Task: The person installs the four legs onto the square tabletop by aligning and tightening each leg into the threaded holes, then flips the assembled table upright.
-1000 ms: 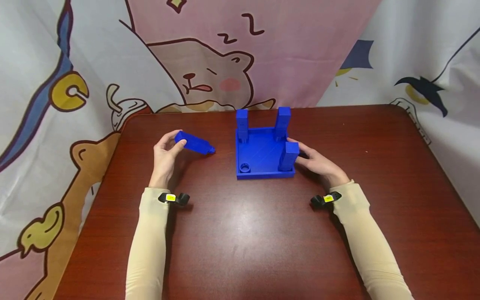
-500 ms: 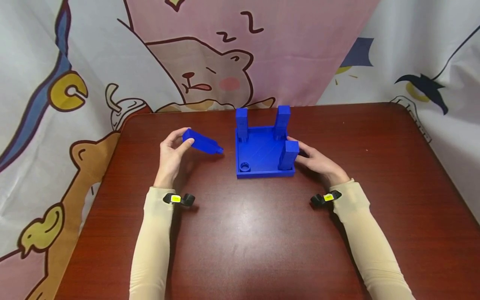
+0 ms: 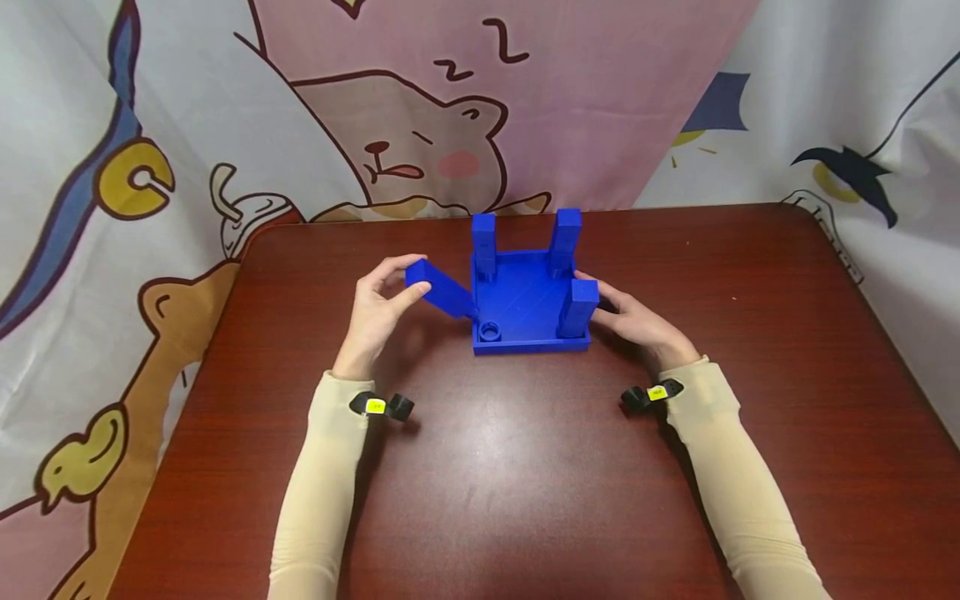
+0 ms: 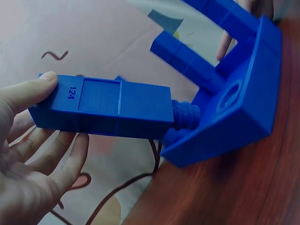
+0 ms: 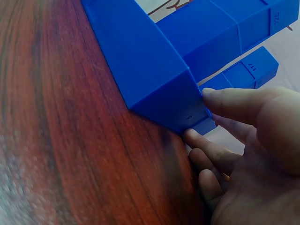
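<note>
My left hand (image 3: pixel 375 317) pinches a blue square leg (image 4: pixel 126 105) between thumb and fingers. In the left wrist view its threaded stub (image 4: pixel 186 115) points at the blue square base (image 3: pixel 521 347). The stub is close to the base's left wall; whether they touch I cannot tell. Three similar legs, such as the front right leg (image 3: pixel 577 308), stand upright in the base's corners. A round socket (image 3: pixel 490 332) lies bare in the front left corner. On the right side, my right hand (image 3: pixel 637 323) holds the base's wall, thumb at the rim and fingertips lower down.
A dark red-brown wooden table (image 3: pixel 495 467) bears everything. Behind it hangs a curtain (image 3: pixel 585 108) printed with cartoon animals, meeting the table's back edge. Each wrist wears a black strap with a camera.
My left hand has moved right with the leg, bringing the threaded end from well left of the base to its left wall. The right hand and base have stayed in place.
</note>
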A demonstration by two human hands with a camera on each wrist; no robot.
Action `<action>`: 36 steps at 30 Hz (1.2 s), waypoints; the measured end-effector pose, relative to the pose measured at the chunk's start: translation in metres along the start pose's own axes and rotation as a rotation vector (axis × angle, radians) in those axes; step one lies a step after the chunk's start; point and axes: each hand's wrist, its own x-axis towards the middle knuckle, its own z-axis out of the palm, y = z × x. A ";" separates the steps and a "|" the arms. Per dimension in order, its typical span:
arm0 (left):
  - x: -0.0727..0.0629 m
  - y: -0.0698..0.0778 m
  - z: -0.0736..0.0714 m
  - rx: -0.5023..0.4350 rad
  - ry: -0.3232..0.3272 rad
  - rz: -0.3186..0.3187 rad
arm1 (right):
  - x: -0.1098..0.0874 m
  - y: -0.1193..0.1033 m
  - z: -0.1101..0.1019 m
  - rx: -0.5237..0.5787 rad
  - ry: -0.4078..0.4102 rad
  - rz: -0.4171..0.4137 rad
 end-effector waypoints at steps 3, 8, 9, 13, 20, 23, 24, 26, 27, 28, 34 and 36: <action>-0.001 0.003 0.007 0.024 -0.032 0.001 | 0.001 0.001 0.000 0.005 0.002 -0.005; -0.003 0.005 0.016 0.044 -0.088 0.017 | 0.001 0.003 -0.001 0.004 0.006 -0.035; -0.004 0.005 0.018 0.037 -0.101 0.021 | 0.001 0.003 -0.001 0.001 0.003 -0.041; -0.005 0.012 0.027 0.048 -0.148 0.009 | 0.001 0.004 -0.001 -0.005 0.003 -0.049; -0.009 0.041 0.046 0.178 -0.218 0.065 | 0.002 0.006 -0.001 -0.015 0.009 -0.057; -0.009 0.044 0.055 0.207 -0.243 0.087 | 0.002 0.006 -0.001 -0.021 0.012 -0.060; -0.009 0.043 0.057 0.211 -0.252 0.091 | 0.002 0.006 -0.001 -0.021 0.014 -0.058; -0.010 0.040 0.061 0.207 -0.269 0.103 | 0.002 0.005 -0.001 -0.018 0.011 -0.065; -0.011 0.038 0.063 0.204 -0.274 0.109 | 0.002 0.005 0.000 -0.016 0.012 -0.062; -0.012 0.036 0.064 0.195 -0.278 0.112 | 0.002 0.004 0.000 -0.015 0.013 -0.060; -0.014 0.029 0.067 0.168 -0.247 0.115 | 0.002 0.001 0.001 -0.023 0.014 -0.067; -0.015 0.029 0.068 0.174 -0.246 0.117 | 0.001 0.001 0.001 -0.019 0.012 -0.063</action>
